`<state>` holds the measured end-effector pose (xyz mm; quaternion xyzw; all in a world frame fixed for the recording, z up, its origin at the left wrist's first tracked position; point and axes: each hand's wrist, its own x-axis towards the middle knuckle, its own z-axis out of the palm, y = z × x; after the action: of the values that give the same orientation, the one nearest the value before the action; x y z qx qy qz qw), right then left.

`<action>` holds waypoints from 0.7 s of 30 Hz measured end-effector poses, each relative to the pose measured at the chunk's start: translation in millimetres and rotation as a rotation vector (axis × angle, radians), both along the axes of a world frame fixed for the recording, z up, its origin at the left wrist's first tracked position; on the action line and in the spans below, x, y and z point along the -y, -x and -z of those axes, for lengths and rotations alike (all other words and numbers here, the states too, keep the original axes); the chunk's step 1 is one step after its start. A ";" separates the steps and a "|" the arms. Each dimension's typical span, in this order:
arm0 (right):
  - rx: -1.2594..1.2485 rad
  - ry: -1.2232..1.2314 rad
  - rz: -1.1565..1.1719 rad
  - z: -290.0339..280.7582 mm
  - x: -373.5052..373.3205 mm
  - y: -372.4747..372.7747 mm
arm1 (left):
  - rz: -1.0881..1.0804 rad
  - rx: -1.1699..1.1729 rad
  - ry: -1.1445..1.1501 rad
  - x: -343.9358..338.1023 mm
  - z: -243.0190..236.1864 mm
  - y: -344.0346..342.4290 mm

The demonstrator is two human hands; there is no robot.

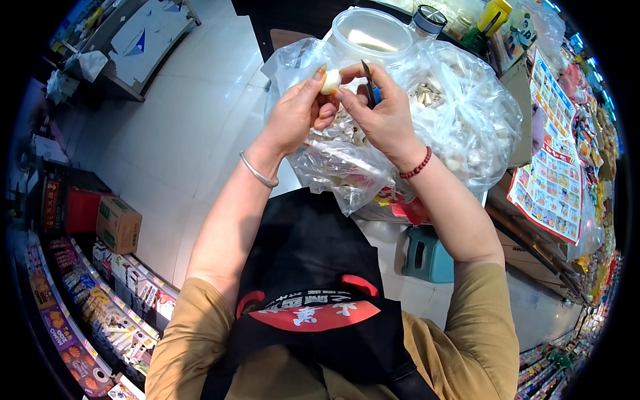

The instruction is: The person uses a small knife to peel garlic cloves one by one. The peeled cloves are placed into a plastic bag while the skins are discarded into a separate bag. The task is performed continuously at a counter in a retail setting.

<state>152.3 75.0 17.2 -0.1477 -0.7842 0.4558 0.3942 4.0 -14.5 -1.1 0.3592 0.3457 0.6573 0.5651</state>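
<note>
My left hand (300, 107) pinches a pale, peeled-looking garlic clove (331, 81) between thumb and fingers. From the other side, my right hand (381, 113) touches the clove with its thumb and fingertips. A small knife with a dark blade (367, 77) and a blue handle (377, 96) is tucked in the right hand, its blade pointing up and away from the clove. Below both hands lies a clear plastic bag (347, 170) with papery garlic skins inside. To the right spreads a larger clear bag (477, 107) full of garlic.
Behind the bags stand a round clear tub (372, 33) and a dark-lidded jar (429, 21). A teal stool (428, 257) is under the table's near side. Printed sheets (550, 157) hang at the right. Store shelves (100, 307) and a cardboard box (119, 224) are at the left.
</note>
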 end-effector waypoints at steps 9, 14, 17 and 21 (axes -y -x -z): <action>-0.001 -0.146 0.039 -0.6 1.5 -0.2 | -0.005 -0.054 -0.013 -0.6 1.3 0.0; -0.025 -0.210 0.024 1.6 -2.4 0.6 | -0.041 -0.035 0.000 -0.7 -0.7 -1.5; -0.026 -0.240 0.018 2.1 -4.4 -1.1 | -0.102 0.035 0.006 -4.2 0.9 0.2; 0.017 -0.207 0.021 -4.6 1.3 -5.1 | -0.221 0.114 0.025 -6.7 1.9 3.0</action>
<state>157.4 73.7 21.7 -0.1182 -0.8290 0.3668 0.4052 1.0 -7.8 -3.0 0.2742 0.3587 0.7305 0.5124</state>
